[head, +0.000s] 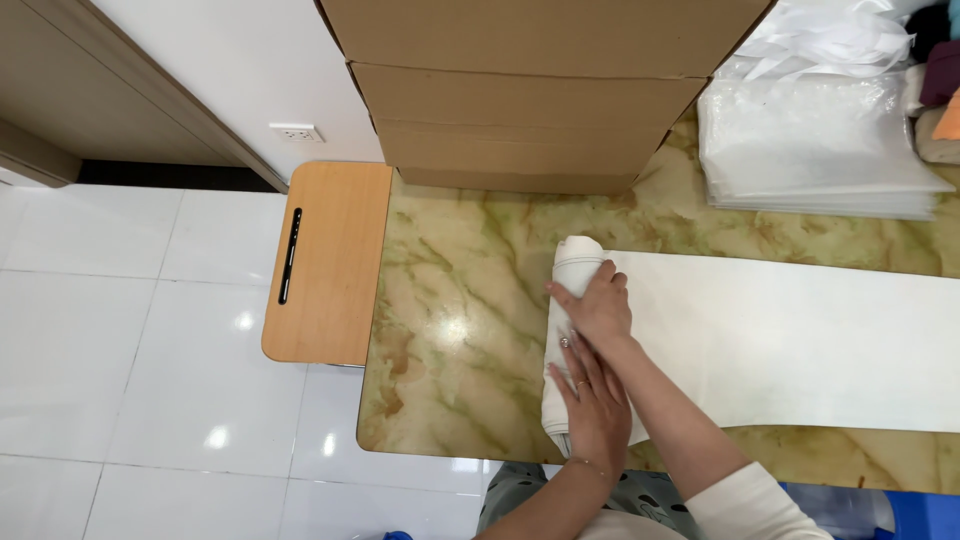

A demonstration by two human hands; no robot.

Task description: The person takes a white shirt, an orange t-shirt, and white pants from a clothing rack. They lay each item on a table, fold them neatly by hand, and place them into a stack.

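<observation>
A long white cloth (790, 340) lies flat across the marble-patterned table (460, 330), its left end wound into a roll (572, 300). Both hands press on that roll, fingers flat rather than closed around it: the right hand (598, 305) on its upper part, the left hand (598, 410) nearer the table's front edge (the two overlap slightly). Cardboard boxes (530, 90) stand behind, stacked clear plastic bags (815, 150) to the right.
</observation>
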